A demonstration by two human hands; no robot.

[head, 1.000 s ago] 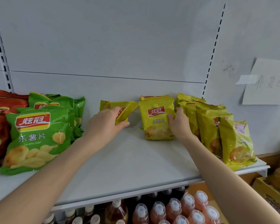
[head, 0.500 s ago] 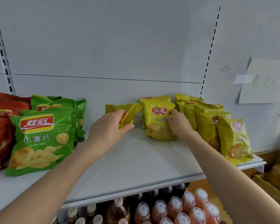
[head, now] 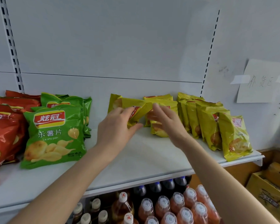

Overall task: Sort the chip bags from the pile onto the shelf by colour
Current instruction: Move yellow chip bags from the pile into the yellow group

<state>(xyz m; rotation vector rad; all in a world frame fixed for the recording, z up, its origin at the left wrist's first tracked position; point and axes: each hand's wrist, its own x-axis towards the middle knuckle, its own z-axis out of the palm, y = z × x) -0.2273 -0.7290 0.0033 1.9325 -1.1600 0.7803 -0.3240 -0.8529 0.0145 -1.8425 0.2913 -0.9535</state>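
My left hand (head: 118, 125) grips a small yellow chip bag (head: 138, 110) at the back middle of the white shelf (head: 136, 159), tilted toward the right. My right hand (head: 166, 122) is blurred, fingers relaxed, just right of that bag and in front of a standing yellow bag (head: 162, 133). A row of yellow bags (head: 217, 123) leans along the shelf's right end. Green bags (head: 53, 136) stand left of centre, red bags (head: 3, 131) at the far left.
Below the shelf stand bottles with white caps (head: 162, 206) and dark bottles behind. Cardboard boxes (head: 271, 191) sit on the floor at the lower right. A paper note (head: 262, 81) is taped to the right wall.
My right hand let go of the standing yellow bag and moved left toward the bag in my left hand. The left hand carried its bag slightly right.
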